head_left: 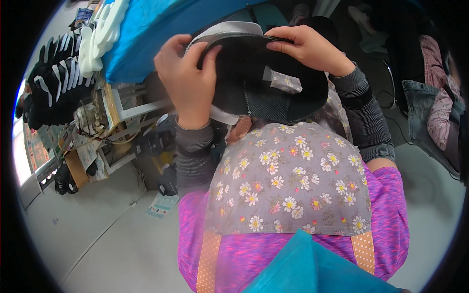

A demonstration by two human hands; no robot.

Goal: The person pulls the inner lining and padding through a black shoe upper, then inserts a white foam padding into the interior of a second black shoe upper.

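Closest in, a teal cloth (298,268) pokes up at five o'clock, your flowered apron (288,195) spreading beyond it. And there, at one o'clock, is the black fabric piece (278,56), a pale strip (227,29) along its rim at twelve! Your left hand (188,73), at eleven, pinches that rim between thumb and fingers; your right hand (310,46), at one, has it between thumb and forefinger. Farther out, a blue cover (146,36) stretches at eleven, white pieces (100,39) beside it toward ten.
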